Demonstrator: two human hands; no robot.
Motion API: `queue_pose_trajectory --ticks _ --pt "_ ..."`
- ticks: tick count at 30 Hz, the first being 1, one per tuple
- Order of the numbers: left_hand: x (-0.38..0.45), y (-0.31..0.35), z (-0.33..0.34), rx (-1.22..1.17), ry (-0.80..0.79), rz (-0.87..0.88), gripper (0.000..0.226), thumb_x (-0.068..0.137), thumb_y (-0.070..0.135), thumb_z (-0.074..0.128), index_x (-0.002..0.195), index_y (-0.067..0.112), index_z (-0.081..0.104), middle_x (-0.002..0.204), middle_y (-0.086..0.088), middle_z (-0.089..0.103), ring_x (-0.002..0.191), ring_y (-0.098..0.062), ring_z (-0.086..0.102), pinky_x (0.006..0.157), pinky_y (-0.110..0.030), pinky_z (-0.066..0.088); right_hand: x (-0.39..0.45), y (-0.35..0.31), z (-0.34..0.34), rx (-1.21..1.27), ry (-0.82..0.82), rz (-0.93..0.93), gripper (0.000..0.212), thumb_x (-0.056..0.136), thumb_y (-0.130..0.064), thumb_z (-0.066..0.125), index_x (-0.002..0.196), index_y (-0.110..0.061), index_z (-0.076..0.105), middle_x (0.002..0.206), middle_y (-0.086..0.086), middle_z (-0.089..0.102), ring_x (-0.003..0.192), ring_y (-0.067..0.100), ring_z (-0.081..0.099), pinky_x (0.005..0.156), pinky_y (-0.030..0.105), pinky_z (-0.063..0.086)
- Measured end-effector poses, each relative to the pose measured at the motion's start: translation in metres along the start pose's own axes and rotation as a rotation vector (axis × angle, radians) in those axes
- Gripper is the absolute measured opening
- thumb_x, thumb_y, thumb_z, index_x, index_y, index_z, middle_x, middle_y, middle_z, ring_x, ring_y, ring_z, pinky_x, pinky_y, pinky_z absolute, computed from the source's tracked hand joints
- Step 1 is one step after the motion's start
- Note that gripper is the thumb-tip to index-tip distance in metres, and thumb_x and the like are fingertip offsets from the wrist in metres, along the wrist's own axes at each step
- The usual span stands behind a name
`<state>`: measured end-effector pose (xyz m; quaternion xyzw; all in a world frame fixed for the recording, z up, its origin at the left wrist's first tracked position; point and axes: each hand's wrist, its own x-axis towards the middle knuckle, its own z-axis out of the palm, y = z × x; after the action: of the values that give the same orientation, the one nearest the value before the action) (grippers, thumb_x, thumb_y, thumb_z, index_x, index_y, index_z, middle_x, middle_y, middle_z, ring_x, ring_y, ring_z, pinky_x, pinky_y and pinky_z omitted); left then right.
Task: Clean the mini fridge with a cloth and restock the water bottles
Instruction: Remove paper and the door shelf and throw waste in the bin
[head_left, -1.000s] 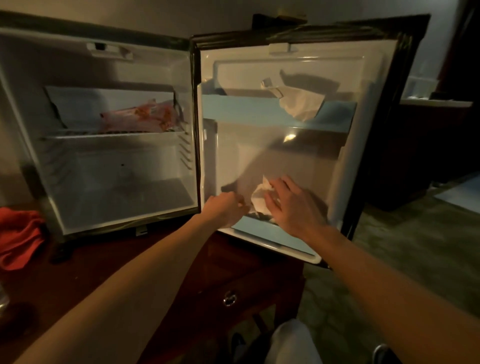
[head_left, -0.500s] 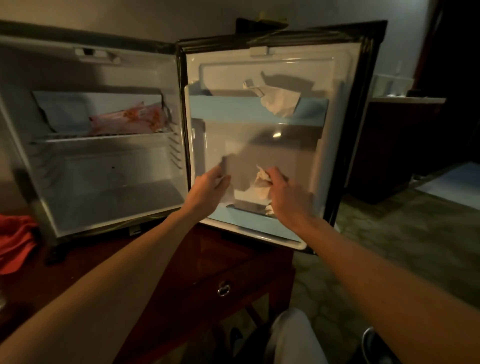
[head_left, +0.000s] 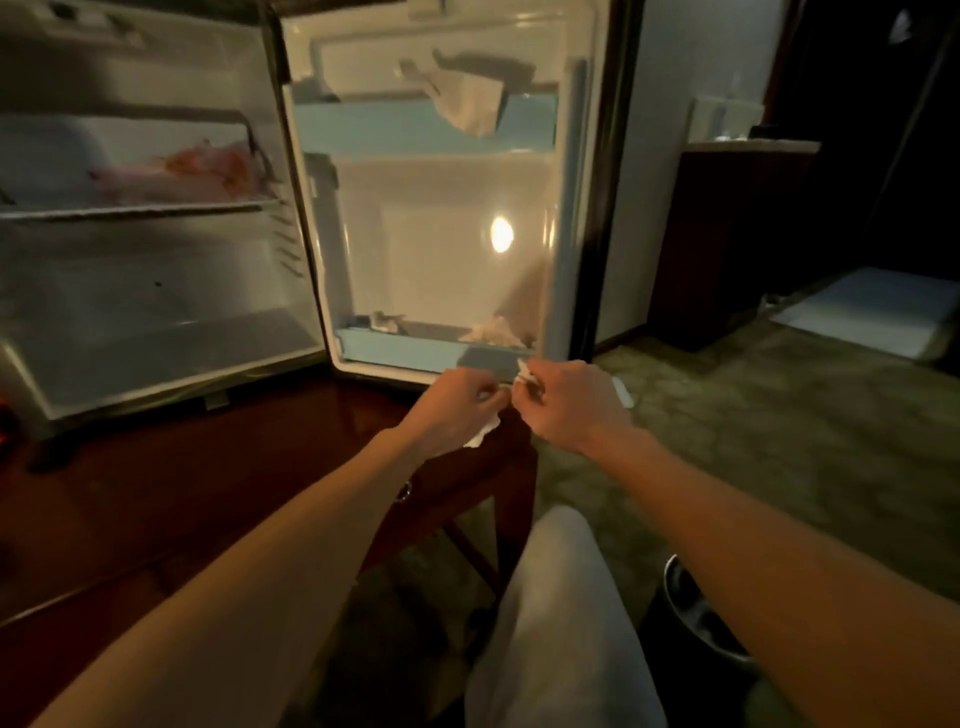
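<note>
Both sets of fingers pinch a crumpled white tissue (head_left: 485, 428) between my left hand (head_left: 457, 410) and right hand (head_left: 563, 402), just below the open fridge door (head_left: 441, 249). Better to bunch it tight before wiping the lower door shelf (head_left: 395, 347), where scraps lie.

The room is dim, lit with a warm yellowish glow. A dark reddish-brown polished wooden counter (head_left: 171, 499) fills the lower left, with a round metal drawer knob (head_left: 404, 490) on its front. A plain pale wall (head_left: 691, 67) rises at the right. Against it stands a dark wooden cabinet (head_left: 727, 249) with a light top. Greenish patterned carpet (head_left: 753, 441) covers the floor, and a pale rectangular mat (head_left: 867, 317) lies on it at far right
</note>
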<state>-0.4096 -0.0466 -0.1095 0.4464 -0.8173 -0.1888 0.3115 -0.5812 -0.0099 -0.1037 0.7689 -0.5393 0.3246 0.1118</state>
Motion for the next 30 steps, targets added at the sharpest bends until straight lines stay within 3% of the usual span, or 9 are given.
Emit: queue_pose_trajectory --ticks 4,7,10,13,16,20,24,27,30 --pt "-0.003 0.012 0.055 0.032 -0.123 -0.041 0.039 0.097 0.029 0.051 0.064 0.007 0.055 0.057 -0.002 0.055 0.053 -0.015 0.049 0.053 -0.028 0.034 -0.038 0.040 0.009 -0.027 -0.075 0.122 0.023 0.089 -0.036 0.051 0.075 -0.018 0.054 0.070 0.007 0.063 0.067 0.030 0.061 0.057 0.030 0.037" --pt "0.004 0.024 0.096 0.013 -0.192 -0.063 0.037 0.099 0.029 0.050 0.062 0.026 0.054 0.067 0.004 0.060 0.067 -0.013 0.058 0.060 -0.029 0.040 -0.062 0.071 0.011 -0.066 -0.200 0.222 0.024 0.091 -0.043 0.043 0.074 -0.026 0.046 0.069 -0.003 0.053 0.068 0.022 0.058 0.062 0.034 0.048" --pt "0.012 0.036 0.137 -0.043 -0.251 -0.074 0.036 0.100 0.033 0.050 0.064 0.033 0.054 0.067 0.014 0.059 0.065 -0.003 0.057 0.060 -0.020 0.041 -0.088 0.106 0.011 -0.031 -0.240 0.344 0.027 0.092 -0.047 0.040 0.076 -0.026 0.046 0.073 -0.004 0.055 0.070 0.018 0.055 0.062 0.031 0.041" --pt "0.026 0.047 0.186 -0.027 -0.325 -0.074 0.035 0.098 0.039 0.050 0.067 0.023 0.056 0.069 0.006 0.063 0.070 -0.015 0.062 0.065 -0.035 0.047 -0.125 0.148 0.013 -0.026 -0.229 0.512 0.030 0.097 -0.039 0.038 0.080 -0.019 0.054 0.082 0.003 0.064 0.073 0.022 0.056 0.064 0.033 0.038" --pt "0.045 0.059 0.235 0.017 -0.409 -0.091 0.034 0.099 0.039 0.043 0.076 0.018 0.056 0.076 0.003 0.061 0.081 -0.024 0.061 0.070 -0.038 0.046 -0.164 0.191 0.016 -0.021 -0.205 0.680 0.034 0.100 -0.033 0.034 0.086 -0.014 0.058 0.090 0.007 0.062 0.083 0.028 0.057 0.071 0.035 0.042" --pt "0.067 0.073 0.301 0.017 -0.561 -0.036 0.018 0.100 0.013 0.039 0.096 0.005 0.054 0.111 -0.019 0.056 0.101 -0.038 0.055 0.088 -0.049 0.044 -0.221 0.256 0.029 -0.037 -0.323 0.861 0.031 0.102 -0.032 0.036 0.097 -0.011 0.058 0.099 0.005 0.053 0.091 0.023 0.051 0.082 0.038 0.045" --pt "0.085 0.080 0.372 0.008 -0.671 -0.081 0.011 0.099 0.019 0.037 0.098 0.010 0.045 0.115 -0.020 0.054 0.105 -0.037 0.053 0.088 -0.043 0.044 -0.265 0.306 0.042 -0.019 -0.378 1.046 0.025 0.098 -0.019 0.049 0.118 -0.011 0.060 0.116 0.011 0.052 0.105 0.029 0.054 0.092 0.040 0.047" --pt "0.092 0.074 0.423 0.040 -0.748 -0.116 0.027 0.095 0.014 0.048 0.121 0.005 0.045 0.128 -0.016 0.044 0.114 -0.034 0.049 0.095 -0.040 0.042 -0.281 0.336 0.054 0.035 -0.332 1.195 0.028 0.093 -0.013 0.056 0.121 -0.015 0.060 0.116 0.008 0.057 0.103 0.026 0.058 0.080 0.031 0.044" --pt "0.099 0.060 0.462 0.077 -0.794 -0.151 0.039 0.094 0.016 0.056 0.131 0.011 0.046 0.132 -0.012 0.036 0.116 -0.032 0.051 0.101 -0.040 0.045 -0.288 0.366 0.076 0.136 -0.247 1.345 0.018 0.090 -0.012 0.059 0.106 -0.018 0.063 0.103 0.006 0.064 0.088 0.020 0.060 0.068 0.028 0.045"
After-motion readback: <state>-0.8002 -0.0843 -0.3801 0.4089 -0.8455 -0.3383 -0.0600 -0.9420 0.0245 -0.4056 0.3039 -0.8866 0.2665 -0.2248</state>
